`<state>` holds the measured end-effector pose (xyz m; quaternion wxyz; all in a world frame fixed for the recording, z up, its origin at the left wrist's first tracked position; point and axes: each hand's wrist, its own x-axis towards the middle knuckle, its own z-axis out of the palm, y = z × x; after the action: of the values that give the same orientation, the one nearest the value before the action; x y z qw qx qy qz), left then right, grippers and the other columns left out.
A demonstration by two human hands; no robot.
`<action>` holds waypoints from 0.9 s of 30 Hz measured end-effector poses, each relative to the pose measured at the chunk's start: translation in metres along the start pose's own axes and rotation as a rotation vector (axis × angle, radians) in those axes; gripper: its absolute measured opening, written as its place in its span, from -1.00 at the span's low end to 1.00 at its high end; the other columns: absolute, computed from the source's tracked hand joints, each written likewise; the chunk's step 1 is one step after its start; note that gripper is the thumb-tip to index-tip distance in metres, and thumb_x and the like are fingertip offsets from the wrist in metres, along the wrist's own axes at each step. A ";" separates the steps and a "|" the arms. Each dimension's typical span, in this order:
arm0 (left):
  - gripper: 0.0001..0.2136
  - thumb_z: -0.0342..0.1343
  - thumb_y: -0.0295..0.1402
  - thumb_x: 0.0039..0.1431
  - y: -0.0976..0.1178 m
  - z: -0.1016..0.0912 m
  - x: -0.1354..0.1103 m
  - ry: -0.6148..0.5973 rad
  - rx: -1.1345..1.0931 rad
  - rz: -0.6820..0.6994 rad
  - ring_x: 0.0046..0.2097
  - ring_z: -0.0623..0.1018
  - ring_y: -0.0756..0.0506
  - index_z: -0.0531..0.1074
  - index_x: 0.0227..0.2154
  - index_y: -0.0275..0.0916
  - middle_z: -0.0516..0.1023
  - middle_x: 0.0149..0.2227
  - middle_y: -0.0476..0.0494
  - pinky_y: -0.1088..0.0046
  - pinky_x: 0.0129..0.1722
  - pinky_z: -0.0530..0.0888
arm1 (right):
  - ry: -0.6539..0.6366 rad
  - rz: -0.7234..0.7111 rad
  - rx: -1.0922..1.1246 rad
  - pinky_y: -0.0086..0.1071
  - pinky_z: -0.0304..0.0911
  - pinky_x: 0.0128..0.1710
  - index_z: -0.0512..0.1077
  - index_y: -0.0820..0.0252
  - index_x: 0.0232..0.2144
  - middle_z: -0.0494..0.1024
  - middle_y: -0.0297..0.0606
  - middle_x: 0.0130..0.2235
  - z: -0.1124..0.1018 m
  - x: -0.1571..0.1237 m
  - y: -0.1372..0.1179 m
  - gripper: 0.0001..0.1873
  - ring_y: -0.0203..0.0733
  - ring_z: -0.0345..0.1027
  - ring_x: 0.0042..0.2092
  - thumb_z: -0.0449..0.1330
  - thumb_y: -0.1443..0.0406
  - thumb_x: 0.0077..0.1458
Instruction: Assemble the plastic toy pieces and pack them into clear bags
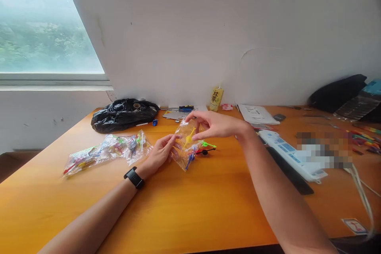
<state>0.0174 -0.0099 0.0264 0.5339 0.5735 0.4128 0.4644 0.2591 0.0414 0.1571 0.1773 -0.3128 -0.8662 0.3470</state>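
A clear plastic bag (180, 158) is pinched along its left side by my left hand (162, 149), thumb on top, with a black watch on that wrist. My right hand (212, 124) arches over the bag's upper part. Its index finger reaches the top edge, and its thumb and bent fingers close on a small yellow plastic piece (189, 138); whether the piece is fully inside the bag is unclear. Low in the bag shows a blue piece (189, 160). By its right side lie a bright green piece (208, 144) and a black piece (204, 152), with some red beside them.
Filled clear bags (110, 149) of colourful pieces lie to the left. Behind them sits a black plastic bag (125, 115). A yellow drink pack (216, 98) and a white packet (257, 114) are near the wall. A white power strip (291, 154) with cables occupies the right.
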 end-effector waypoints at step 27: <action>-0.49 0.37 -0.10 0.23 -0.018 -0.013 0.014 0.136 -0.442 -0.067 0.03 0.67 -0.21 0.37 0.14 -0.14 0.61 -0.01 -0.21 0.27 -0.01 0.56 | 0.035 0.016 0.188 -0.41 0.34 -0.54 0.49 0.13 -0.29 0.66 -0.28 -0.23 0.025 0.022 0.016 -0.84 -0.32 0.40 -0.48 0.35 0.20 0.14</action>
<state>0.0087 0.0080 0.0094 0.6325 0.3962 0.3549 0.5631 0.2359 0.0526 0.1304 0.2180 -0.3076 -0.8241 0.4227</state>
